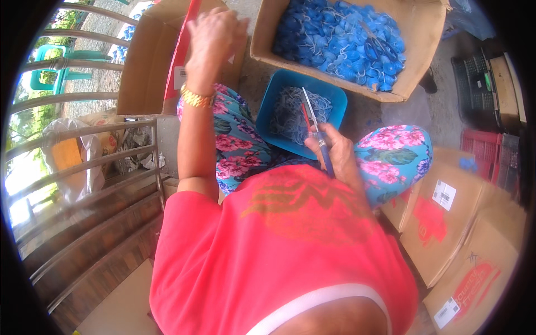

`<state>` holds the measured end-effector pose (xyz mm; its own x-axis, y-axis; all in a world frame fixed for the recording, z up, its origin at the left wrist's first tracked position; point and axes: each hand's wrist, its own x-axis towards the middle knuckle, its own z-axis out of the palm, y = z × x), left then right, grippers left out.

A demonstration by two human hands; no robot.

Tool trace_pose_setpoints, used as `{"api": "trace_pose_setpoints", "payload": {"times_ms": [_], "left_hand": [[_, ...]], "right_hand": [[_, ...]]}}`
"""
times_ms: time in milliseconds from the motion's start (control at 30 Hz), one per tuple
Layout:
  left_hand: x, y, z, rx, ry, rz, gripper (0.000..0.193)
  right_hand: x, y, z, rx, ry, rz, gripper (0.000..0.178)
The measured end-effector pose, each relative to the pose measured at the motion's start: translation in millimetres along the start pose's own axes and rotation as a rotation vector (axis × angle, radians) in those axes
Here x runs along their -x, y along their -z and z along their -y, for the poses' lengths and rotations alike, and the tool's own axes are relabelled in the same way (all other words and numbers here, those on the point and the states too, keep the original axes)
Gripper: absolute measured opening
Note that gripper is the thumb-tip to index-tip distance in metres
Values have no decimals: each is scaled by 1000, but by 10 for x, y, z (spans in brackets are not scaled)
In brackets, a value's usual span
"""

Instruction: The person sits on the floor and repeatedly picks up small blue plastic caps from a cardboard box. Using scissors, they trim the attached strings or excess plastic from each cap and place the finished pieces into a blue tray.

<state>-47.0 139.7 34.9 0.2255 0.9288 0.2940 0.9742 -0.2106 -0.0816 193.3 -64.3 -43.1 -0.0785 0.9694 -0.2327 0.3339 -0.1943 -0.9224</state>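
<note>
My right hand (341,153) is closed around a pair of scissors (314,125) with blue handles and a bit of red along the metal blades. The blades point away from me, over a blue plastic basin (264,125) that holds a heap of thin whitish strings (298,114). My left hand (219,42), with a gold bracelet at the wrist, is raised over the red-edged rim of a cardboard box (146,67) at the far left. Motion smears its fingers, so I cannot tell whether they hold anything.
A large carton (346,82) at the far side holds many blue pieces (335,42) with pale strings; another pair of scissors (382,49) lies on them. Closed cartons (444,223) stand at my right, near red and black crates (483,148). A slatted bench (106,206) is at my left.
</note>
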Motion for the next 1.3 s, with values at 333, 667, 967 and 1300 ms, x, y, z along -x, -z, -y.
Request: {"api": "trace_pose_setpoints", "payload": {"times_ms": [333, 667, 967, 1300], "left_hand": [[-4, 283, 51, 352, 21, 87, 28], [-257, -89, -277, 589, -105, 87, 28], [-837, -1463, -832, 131, -190, 153, 26], [-860, -1836, -899, 148, -28, 278, 30]], "right_hand": [[-22, -31, -19, 113, -4, 58, 45], [-68, -62, -3, 412, -17, 146, 48], [-46, -64, -172, 654, 238, 90, 65], [-94, -53, -188, 565, 183, 159, 54]]}}
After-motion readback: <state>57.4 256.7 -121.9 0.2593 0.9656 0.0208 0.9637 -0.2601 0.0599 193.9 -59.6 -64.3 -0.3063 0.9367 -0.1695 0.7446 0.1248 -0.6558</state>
